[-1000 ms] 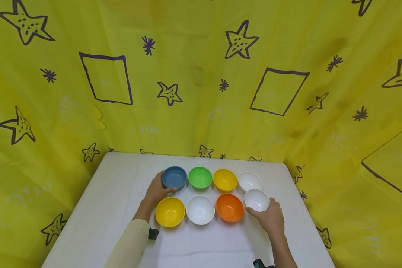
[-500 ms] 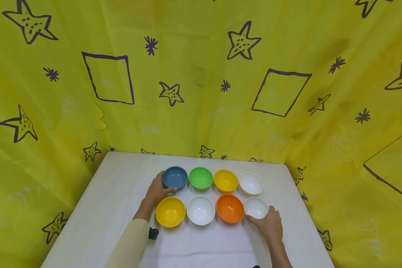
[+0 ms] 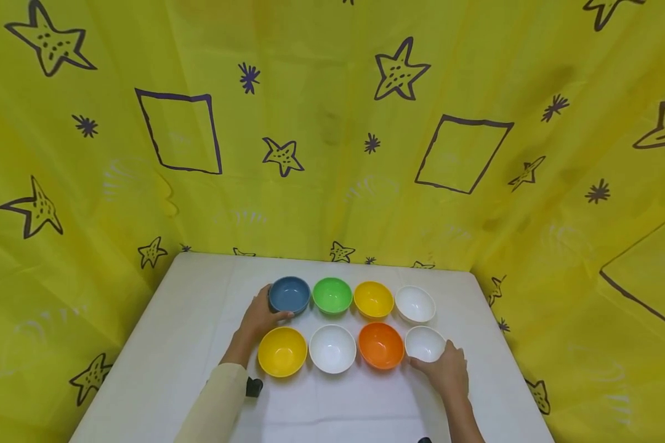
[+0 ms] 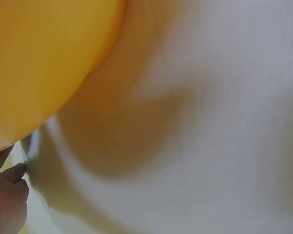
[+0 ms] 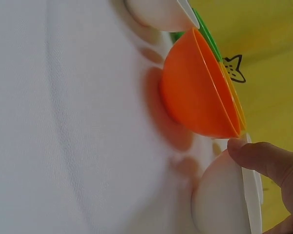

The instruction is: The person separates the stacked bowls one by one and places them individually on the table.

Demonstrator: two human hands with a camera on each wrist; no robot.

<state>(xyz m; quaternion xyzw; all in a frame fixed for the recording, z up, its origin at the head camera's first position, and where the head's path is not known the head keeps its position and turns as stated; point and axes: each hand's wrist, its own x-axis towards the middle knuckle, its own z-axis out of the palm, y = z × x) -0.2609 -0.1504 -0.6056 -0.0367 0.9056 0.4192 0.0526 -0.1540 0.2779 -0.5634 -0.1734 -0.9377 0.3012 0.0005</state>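
At the back left of the bowls, my left hand [image 3: 259,315] holds a blue bowl [image 3: 289,295], thumb along its near side and fingers at its left side. My right hand [image 3: 443,368] grips the near side of a white bowl [image 3: 424,343], which ends the front row. In the right wrist view the thumb [image 5: 263,158] lies over this white bowl's [image 5: 219,195] rim, close to the orange bowl [image 5: 198,87]. The left wrist view shows mostly a yellow bowl [image 4: 44,63], with part of the left hand [image 4: 7,195] beyond it.
Green [image 3: 332,296], yellow [image 3: 373,299] and white [image 3: 415,304] bowls continue the back row. In front stand another yellow bowl [image 3: 282,352], another white bowl [image 3: 332,349] and the orange one. A white-covered table [image 3: 161,369] carries them; a patterned yellow curtain [image 3: 321,203] surrounds its back and sides.
My right hand has brought the white bowl toward me, from overlapping the back white bowl to beside the orange one. It then stays there. The left hand keeps its place on the blue bowl.
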